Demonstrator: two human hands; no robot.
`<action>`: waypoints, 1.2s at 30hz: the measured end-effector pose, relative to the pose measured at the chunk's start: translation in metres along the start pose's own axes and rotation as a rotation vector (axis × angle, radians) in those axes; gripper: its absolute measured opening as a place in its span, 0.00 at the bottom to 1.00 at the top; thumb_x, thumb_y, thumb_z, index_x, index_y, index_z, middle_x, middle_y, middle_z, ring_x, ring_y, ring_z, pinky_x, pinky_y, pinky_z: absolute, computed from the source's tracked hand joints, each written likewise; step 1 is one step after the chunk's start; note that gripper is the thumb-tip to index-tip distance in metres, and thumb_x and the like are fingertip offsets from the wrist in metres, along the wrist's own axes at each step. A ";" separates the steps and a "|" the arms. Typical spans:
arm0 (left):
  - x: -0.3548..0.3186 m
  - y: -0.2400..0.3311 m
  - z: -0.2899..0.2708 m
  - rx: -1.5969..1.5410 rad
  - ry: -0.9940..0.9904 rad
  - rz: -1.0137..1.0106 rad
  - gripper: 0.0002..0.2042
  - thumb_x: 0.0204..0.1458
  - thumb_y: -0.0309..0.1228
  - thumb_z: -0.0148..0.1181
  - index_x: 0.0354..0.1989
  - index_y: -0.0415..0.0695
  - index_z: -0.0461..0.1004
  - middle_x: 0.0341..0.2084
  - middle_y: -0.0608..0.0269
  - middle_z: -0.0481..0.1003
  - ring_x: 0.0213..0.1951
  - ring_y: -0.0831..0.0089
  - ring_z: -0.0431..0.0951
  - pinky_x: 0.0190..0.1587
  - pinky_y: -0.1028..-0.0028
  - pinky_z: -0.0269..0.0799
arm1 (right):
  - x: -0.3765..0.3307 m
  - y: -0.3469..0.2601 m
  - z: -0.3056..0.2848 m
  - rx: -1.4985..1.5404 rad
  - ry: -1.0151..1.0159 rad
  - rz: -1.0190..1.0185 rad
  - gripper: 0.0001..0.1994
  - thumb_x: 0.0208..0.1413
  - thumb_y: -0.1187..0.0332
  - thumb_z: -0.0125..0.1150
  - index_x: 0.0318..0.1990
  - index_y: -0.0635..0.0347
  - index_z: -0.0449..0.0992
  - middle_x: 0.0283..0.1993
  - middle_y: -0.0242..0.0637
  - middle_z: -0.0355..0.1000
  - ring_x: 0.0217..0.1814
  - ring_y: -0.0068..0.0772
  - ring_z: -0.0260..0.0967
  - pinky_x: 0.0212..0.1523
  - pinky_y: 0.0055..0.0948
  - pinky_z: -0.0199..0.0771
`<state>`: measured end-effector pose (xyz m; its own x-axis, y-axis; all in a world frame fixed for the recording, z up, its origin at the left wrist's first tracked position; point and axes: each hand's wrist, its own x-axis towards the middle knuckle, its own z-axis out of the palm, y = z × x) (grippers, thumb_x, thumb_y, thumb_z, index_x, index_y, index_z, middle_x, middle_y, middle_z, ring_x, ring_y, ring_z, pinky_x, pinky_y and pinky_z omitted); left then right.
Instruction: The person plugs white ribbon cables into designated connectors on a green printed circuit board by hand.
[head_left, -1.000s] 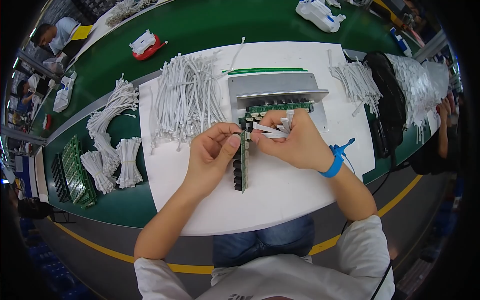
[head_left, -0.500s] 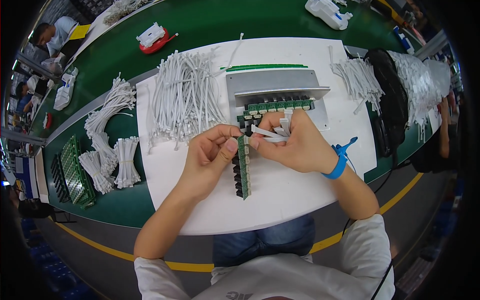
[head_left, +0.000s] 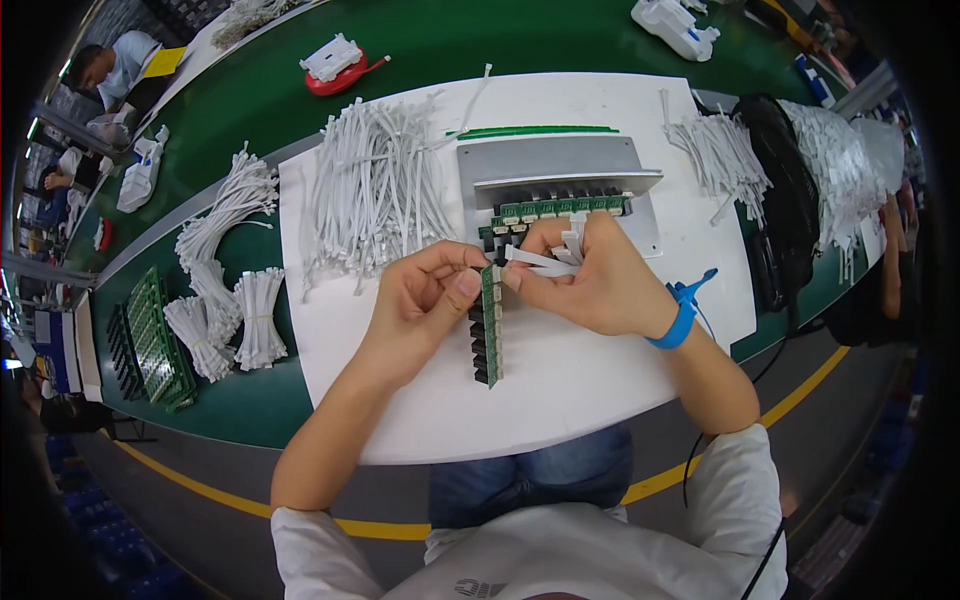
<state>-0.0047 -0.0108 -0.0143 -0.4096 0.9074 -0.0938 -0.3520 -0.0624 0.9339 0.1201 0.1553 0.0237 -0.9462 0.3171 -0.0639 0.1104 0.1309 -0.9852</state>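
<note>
Between my hands a narrow green circuit board strip hangs lengthwise toward me, with black connectors along its left edge and pale sockets along its right. My left hand pinches its far end between thumb and fingers. My right hand, with a blue wrist strap, is closed on several white flat cables, its thumb and forefinger at the top socket of the strip. Whether a plug is seated there is hidden by the fingertips. Just beyond stands a grey metal fixture with a row of green boards.
White cables lie in a large pile left of the fixture; another bunch is at right beside a black bag. Cable bundles and stacked green boards sit on the green table at left. A red-and-white device stands farther back.
The view has shifted slightly. Both hands stay at the strip's far end, with the right fingertips still at the top socket and the cables still in that hand.
</note>
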 end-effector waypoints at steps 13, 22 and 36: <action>0.006 0.010 0.000 -0.044 0.193 0.073 0.10 0.63 0.39 0.47 0.44 0.46 0.65 0.29 0.70 0.70 0.33 0.81 0.69 0.39 0.79 0.66 | -0.001 -0.009 -0.002 0.026 0.342 -0.293 0.06 0.60 0.72 0.55 0.37 0.66 0.76 0.30 0.31 0.73 0.29 0.15 0.63 0.28 0.17 0.63; 0.003 -0.001 -0.002 0.008 0.226 0.242 0.15 0.65 0.45 0.39 0.48 0.47 0.61 0.34 0.67 0.68 0.35 0.77 0.68 0.39 0.77 0.65 | -0.011 -0.005 -0.017 0.016 0.656 -0.838 0.08 0.65 0.69 0.48 0.36 0.63 0.70 0.30 0.34 0.68 0.24 0.18 0.61 0.23 0.19 0.60; 0.004 0.003 0.007 -0.005 0.391 0.089 0.14 0.65 0.42 0.42 0.51 0.47 0.60 0.28 0.66 0.70 0.25 0.81 0.69 0.28 0.79 0.67 | -0.005 0.001 0.015 -0.223 -0.037 -0.268 0.05 0.60 0.72 0.51 0.34 0.64 0.72 0.26 0.43 0.72 0.26 0.48 0.70 0.29 0.33 0.68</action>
<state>-0.0015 -0.0050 -0.0097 -0.7280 0.6716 -0.1377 -0.3041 -0.1362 0.9429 0.1204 0.1399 0.0208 -0.9607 0.2096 0.1821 -0.0833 0.4083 -0.9090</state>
